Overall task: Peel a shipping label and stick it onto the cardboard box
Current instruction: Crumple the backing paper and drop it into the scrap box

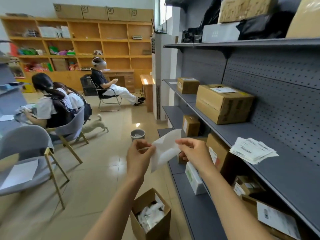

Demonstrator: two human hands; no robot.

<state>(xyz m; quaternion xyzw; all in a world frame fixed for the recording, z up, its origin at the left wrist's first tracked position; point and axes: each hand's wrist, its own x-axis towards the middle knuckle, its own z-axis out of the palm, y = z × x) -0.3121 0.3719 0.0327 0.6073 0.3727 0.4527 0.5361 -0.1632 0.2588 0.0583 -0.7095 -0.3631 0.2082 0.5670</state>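
A white shipping label [166, 149] is held up in front of me, blank side toward me, its layers spread apart at the top. My left hand [139, 155] pinches its left edge and my right hand [194, 152] pinches its upper right edge. A stack of printed labels [252, 150] lies on the grey shelf [285, 177] to the right. A large cardboard box [223, 103] with a label on top stands further along that shelf, and a smaller box [187, 85] sits behind it.
Lower shelves hold more labelled boxes [190, 125]. An open cardboard box [152, 217] of white scraps stands on the floor below my arms, a grey waste bin [137, 134] beyond. People sit on chairs at left; a small dog [94, 124] walks on the tiles.
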